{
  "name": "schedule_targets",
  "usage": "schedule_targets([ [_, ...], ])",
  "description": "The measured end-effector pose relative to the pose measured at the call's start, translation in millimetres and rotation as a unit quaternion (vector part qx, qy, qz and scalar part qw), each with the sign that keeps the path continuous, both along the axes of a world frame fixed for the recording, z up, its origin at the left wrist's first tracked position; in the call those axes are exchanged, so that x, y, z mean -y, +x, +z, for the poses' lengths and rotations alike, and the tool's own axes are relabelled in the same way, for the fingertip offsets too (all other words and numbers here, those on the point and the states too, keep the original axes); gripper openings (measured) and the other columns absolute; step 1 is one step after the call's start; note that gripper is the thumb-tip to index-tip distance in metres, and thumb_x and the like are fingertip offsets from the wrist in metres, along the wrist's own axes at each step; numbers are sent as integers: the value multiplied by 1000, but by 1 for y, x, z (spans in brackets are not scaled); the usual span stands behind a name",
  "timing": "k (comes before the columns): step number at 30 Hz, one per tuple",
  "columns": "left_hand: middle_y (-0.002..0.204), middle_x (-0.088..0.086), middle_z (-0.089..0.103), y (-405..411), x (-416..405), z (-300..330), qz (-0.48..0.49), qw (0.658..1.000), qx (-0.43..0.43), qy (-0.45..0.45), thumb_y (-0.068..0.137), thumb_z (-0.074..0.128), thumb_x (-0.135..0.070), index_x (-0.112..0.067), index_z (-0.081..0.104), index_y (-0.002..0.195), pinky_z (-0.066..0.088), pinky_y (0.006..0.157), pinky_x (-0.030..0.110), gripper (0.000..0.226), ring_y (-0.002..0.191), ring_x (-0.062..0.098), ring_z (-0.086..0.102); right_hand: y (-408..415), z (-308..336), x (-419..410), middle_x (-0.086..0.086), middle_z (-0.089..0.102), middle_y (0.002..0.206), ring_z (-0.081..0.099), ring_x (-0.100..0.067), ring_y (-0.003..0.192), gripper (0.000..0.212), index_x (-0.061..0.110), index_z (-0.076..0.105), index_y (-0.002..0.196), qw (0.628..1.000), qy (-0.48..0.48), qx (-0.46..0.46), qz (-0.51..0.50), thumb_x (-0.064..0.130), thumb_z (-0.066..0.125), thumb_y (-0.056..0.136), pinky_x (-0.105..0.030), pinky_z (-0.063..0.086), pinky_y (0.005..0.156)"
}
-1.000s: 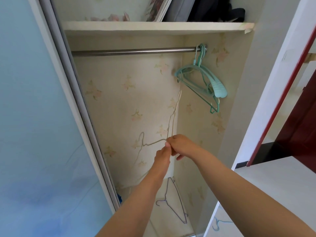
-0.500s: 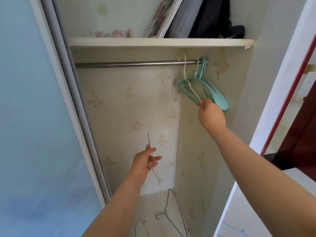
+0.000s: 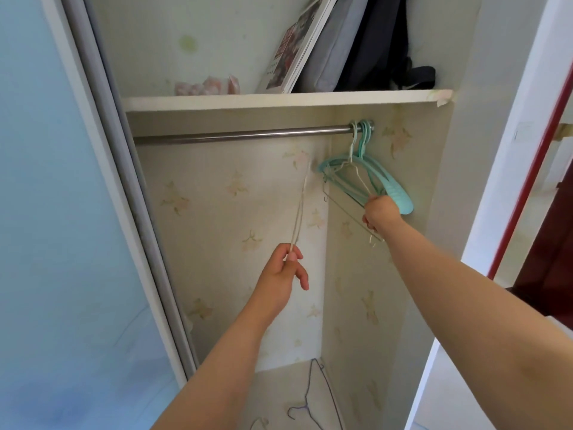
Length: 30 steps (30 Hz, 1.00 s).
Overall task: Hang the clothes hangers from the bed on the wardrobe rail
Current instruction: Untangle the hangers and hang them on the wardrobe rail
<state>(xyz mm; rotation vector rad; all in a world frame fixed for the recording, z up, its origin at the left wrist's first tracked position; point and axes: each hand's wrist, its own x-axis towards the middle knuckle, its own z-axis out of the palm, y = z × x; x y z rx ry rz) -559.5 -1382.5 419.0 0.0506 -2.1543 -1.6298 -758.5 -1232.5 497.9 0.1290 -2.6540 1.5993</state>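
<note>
Hanger placement at the wardrobe rail (image 3: 242, 135).

The right hand (image 3: 380, 211) grips a pale wire hanger (image 3: 347, 193) whose hook sits on the rail's right end, beside the teal hangers (image 3: 393, 190). The left hand (image 3: 280, 277) pinches a second wire hanger (image 3: 300, 206) upright, below the rail, its other fingers loosely spread. A purple hanger (image 3: 313, 401) lies on the wardrobe floor.
</note>
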Motion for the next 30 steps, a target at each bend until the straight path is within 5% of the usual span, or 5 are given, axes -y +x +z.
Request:
schedule_targets([
  [4,55,-7,46,-2,-23,9,-8,995,-75,-57,105,26,-22,-20,40,86,40,71,16,24,61,11,42,0,-5,-5,-9,50,68,44,-17,49,27,12,50,90,993,-92,62,-35,29,34,103,-9,29,32],
  [9,69,6,44,-25,-43,30,9,988,-116,-100,104,28,-20,-17,40,90,32,58,31,19,62,17,39,5,-10,-15,-11,52,66,43,-19,44,31,-6,52,116,991,-121,48,-3,16,37,101,-11,27,28],
  [16,72,11,41,-82,-45,47,55,992,-76,-84,102,26,-18,-16,32,92,34,60,37,12,64,20,39,17,-5,-29,-11,69,85,55,-17,59,32,-3,55,121,999,-19,3,32,12,39,98,-25,40,51],
  [22,89,21,58,-111,-60,60,51,993,24,-105,104,22,-27,-16,31,103,34,59,30,14,69,26,51,43,-11,-46,-15,58,126,57,-32,113,45,13,44,137,988,140,-64,5,29,47,95,-34,43,96],
  [30,70,1,60,-130,-91,56,-76,995,1,-70,105,29,-26,-14,37,98,41,70,30,16,73,21,58,79,-19,-73,-1,63,88,62,-27,84,31,21,49,122,988,78,-133,-27,26,43,92,-40,51,82],
])
